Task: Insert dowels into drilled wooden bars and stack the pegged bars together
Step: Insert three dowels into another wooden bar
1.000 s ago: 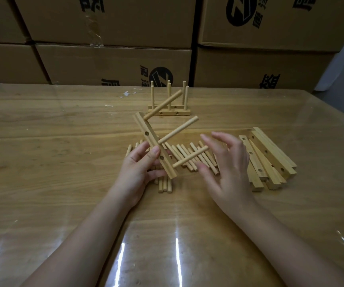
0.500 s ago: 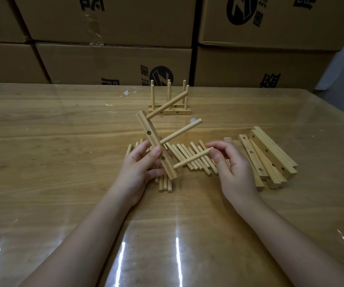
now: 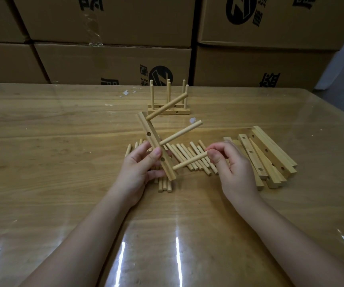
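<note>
Head view, entry by two observers.

A: We log the bar (image 3: 156, 149) first. It is tilted up off the table and gripped low down by the left hand (image 3: 141, 168), thumb across its front face, fingers curled behind. Two side holes show on that face.

B: Agreed. We count three dowels standing out of it to the right: the top dowel (image 3: 168, 107), the middle dowel (image 3: 180, 132) and the third dowel (image 3: 189, 162) near the lower end. The right hand (image 3: 231, 168) pinches the third dowel's far end between thumb and curled fingers.

A: Seated? We see its near end meeting the bar, but we cannot tell the depth. Our judgement: this is the pressing-home step for this bar's last peg.

B: Outward, then. We note loose dowels (image 3: 187, 156) lying in a row on the table, under and between the hands. Just right of the right hand we see drilled bars (image 3: 270, 154) in a heap, none pegged.

A: Farther back stand the pegged bars (image 3: 169, 110), side by side with pegs upright. We make out two bars, though overlap leaves the count uncertain.

B: Progress, as we judge it: a first stack is done, one bar is nearly pegged, and several bars and many dowels are left. That puts us early to midway.

A: Surroundings: a glossy table (image 3: 63, 141), with cardboard boxes (image 3: 113, 63) behind.
</note>
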The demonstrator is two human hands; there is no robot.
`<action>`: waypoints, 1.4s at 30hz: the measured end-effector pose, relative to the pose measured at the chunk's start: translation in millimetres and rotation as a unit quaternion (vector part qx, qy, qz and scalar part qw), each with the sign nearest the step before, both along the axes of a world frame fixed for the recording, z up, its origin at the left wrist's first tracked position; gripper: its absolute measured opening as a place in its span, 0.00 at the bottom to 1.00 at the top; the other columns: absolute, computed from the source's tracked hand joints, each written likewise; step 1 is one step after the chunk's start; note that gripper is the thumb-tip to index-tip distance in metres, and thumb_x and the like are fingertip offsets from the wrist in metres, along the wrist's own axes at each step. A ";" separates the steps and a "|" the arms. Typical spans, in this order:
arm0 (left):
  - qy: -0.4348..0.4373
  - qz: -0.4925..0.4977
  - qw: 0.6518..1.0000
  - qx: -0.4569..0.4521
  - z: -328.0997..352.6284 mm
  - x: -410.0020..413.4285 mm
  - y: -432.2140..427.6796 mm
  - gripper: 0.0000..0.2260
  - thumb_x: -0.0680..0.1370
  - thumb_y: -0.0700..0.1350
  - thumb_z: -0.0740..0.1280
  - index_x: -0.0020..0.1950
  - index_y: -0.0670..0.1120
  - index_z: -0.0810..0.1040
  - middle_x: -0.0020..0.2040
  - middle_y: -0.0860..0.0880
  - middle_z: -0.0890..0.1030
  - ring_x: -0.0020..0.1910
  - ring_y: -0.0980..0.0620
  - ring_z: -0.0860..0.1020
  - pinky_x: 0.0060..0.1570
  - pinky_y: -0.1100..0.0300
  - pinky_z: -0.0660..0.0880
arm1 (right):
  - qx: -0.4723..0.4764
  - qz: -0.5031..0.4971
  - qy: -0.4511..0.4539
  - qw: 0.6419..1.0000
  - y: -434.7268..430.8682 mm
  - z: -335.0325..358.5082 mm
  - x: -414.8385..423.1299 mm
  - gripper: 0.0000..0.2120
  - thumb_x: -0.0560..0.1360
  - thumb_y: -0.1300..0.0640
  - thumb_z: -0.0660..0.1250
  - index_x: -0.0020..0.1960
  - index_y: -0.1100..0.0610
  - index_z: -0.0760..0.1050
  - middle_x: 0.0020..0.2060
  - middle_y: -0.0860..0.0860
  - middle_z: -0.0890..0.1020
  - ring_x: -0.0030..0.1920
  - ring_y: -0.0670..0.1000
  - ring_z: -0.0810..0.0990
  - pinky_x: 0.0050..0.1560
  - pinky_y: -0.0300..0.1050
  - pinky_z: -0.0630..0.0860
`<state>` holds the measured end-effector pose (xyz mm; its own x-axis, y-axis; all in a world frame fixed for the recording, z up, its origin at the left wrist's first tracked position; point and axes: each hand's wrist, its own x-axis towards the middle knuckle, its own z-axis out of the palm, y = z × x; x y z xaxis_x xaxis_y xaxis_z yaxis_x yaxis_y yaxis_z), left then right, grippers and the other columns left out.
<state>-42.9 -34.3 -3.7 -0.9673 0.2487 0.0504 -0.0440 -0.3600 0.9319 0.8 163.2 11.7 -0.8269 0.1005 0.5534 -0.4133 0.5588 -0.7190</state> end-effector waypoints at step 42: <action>-0.031 0.007 0.995 0.090 1.4 -0.5 -2.5 0.22 0.69 0.43 0.74 0.59 0.41 0.72 0.53 0.37 0.83 0.51 0.41 0.83 0.44 0.57 0.80 | -0.078 0.085 -0.158 0.981 -2.4 -8.0 -1.2 0.11 0.73 0.44 0.63 0.56 0.41 0.71 0.46 0.38 0.79 0.48 0.36 0.76 0.47 0.29 0.73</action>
<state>-43.3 -36.9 -2.3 -0.9733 0.2272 0.0325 -0.0934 -0.5213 0.8482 -0.4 160.8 3.8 -0.9669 0.0087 0.2549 -0.2334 0.3732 -0.8979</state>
